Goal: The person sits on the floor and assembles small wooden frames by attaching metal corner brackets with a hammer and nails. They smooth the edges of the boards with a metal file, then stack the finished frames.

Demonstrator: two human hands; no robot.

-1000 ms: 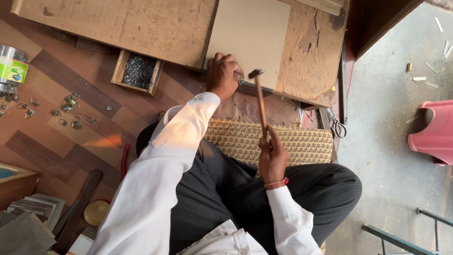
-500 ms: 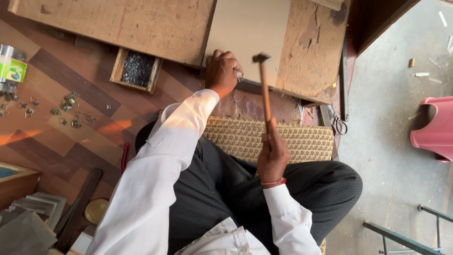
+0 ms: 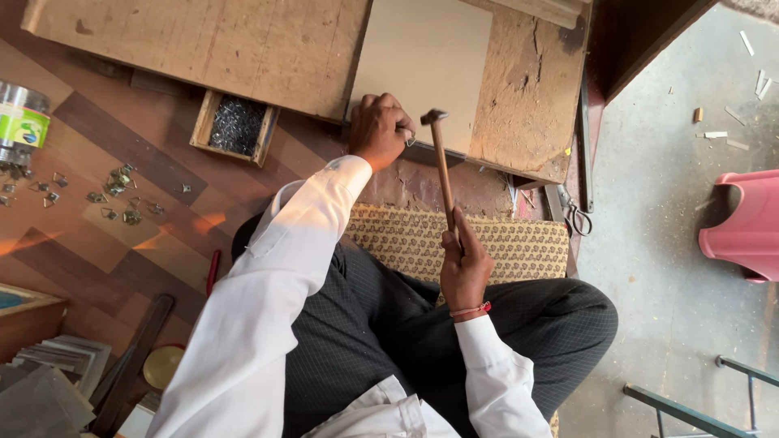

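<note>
The right hand (image 3: 464, 264) grips a wooden-handled hammer (image 3: 442, 174) low on the shaft, fingers wrapped tight round the handle, the metal head raised at about 12 o'clock from the fist. It hangs just beside the left hand (image 3: 377, 130), above the near edge of a pale flat board (image 3: 426, 61). The left hand's fingers are pinched narrow at that edge, on something small and metallic. A nail, most likely, though it is too small to tell.

That pale board lies on a worn, scarred wooden slab (image 3: 243, 45), with the person cross-legged on a woven mat (image 3: 519, 243) on the floor. Out at 10 o'clock sits a small wooden tray of dark nails (image 3: 235, 126), and further left loose metal clips (image 3: 114, 195) are scattered on the patterned flooring.

My read: this is the tacking step, hammer cocked between strikes. The next blow calls for a short, square drop onto the pinched piece, clear of the left fingertips.
</note>
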